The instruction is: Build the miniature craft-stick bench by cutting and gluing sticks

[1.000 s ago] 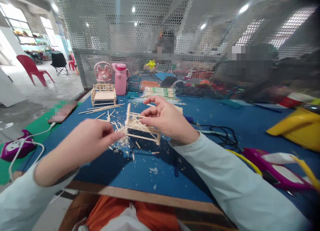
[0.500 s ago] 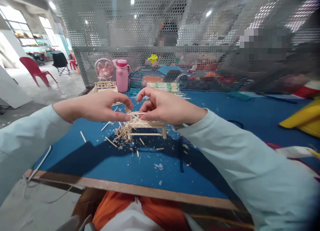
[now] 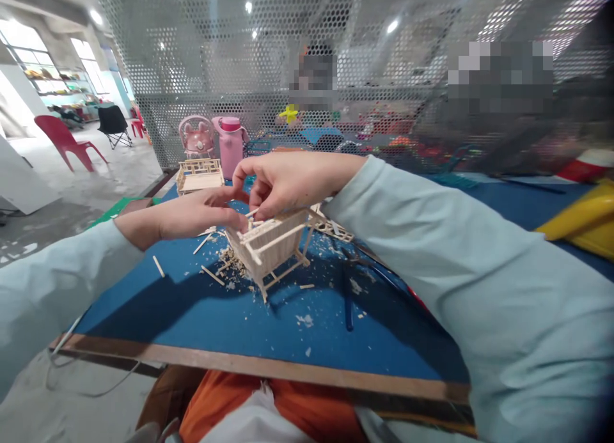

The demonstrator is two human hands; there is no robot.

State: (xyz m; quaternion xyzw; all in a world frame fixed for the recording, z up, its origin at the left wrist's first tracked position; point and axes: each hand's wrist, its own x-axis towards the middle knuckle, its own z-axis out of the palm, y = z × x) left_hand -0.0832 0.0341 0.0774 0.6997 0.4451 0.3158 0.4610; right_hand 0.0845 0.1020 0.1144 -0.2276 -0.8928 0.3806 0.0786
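A small model built from thin wooden sticks [image 3: 275, 245], like a little piece of furniture with legs and rails, stands turned at an angle in mid-table. My left hand [image 3: 192, 218] reaches in from the left, its thumb and forefinger closed at the model's upper left corner. Arched over the model's back, my right hand [image 3: 297, 181] pinches a short thin stick [image 3: 252, 213] just above that same corner. The right hand's wrist and fingers hide part of the model's far side.
Wood crumbs and offcuts [image 3: 233, 264] lie left of the model. Blue-handled pliers [image 3: 348, 299] rest to its right, near another stick frame [image 3: 338, 229]. A second stick model [image 3: 199, 174] and a pink bottle [image 3: 231, 149] stand at the back, before a perforated metal screen [image 3: 192, 59].
The stick model has turned and tilted, now showing its slatted panel and a leg pointing nearer. My right hand has moved left and slightly up; my left hand stays close to the corner.
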